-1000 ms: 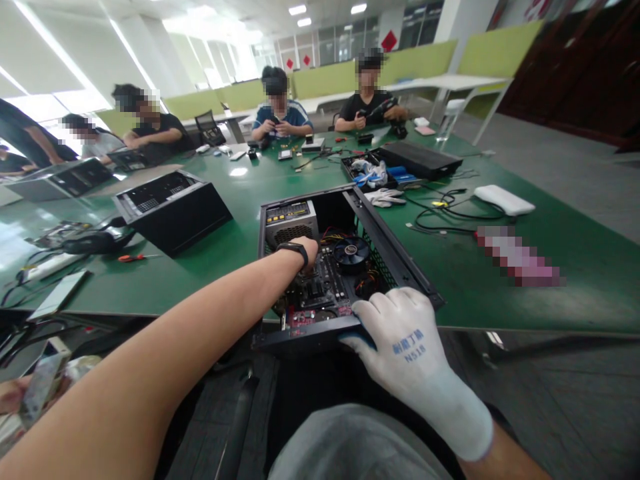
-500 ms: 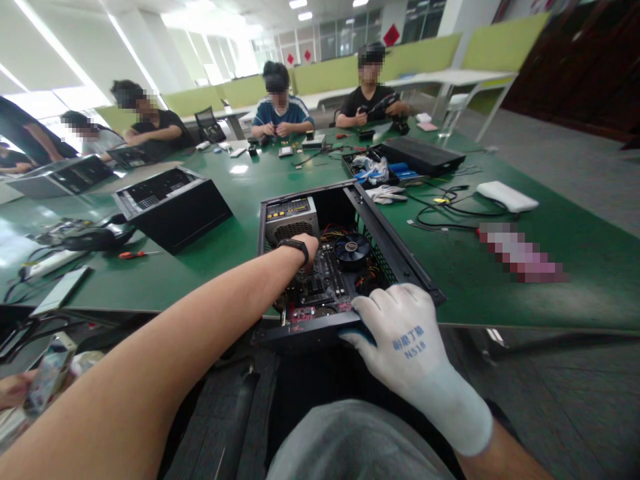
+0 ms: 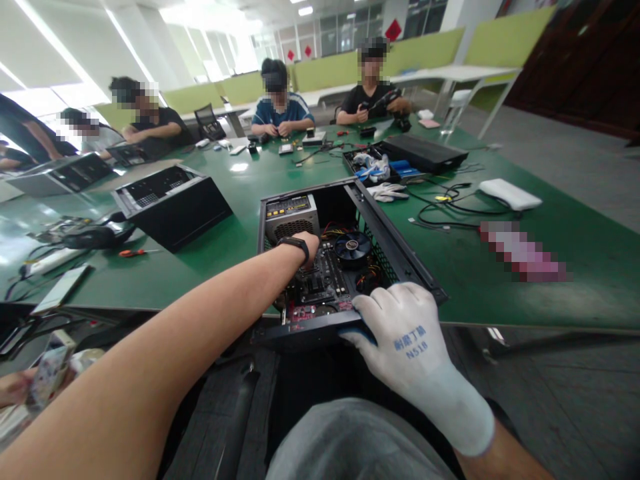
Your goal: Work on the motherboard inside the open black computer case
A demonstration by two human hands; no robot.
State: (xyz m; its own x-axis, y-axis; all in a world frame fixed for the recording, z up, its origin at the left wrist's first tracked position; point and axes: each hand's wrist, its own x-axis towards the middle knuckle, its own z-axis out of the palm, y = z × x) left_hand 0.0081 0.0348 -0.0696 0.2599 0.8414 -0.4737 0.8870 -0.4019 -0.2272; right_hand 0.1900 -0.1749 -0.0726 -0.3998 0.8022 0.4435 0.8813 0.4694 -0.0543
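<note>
White-gloved, your right hand [image 3: 400, 327] is gripping the near rim of the case [image 3: 305, 333], towards its right corner, and the case is lying open at the near edge of the table [image 3: 500, 280]. Your left hand [image 3: 309, 248] is reaching inside, between power supply [image 3: 293, 217] and fan [image 3: 353, 248], its fingers hiding, so I cannot tell its grip.

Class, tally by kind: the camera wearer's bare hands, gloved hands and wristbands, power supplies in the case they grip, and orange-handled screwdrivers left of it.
Bare hands (left hand): 1
Gloved hands (right hand): 1
Wristbands: 1
Power supplies: 1
Orange-handled screwdrivers: 1
Total: 5
</note>
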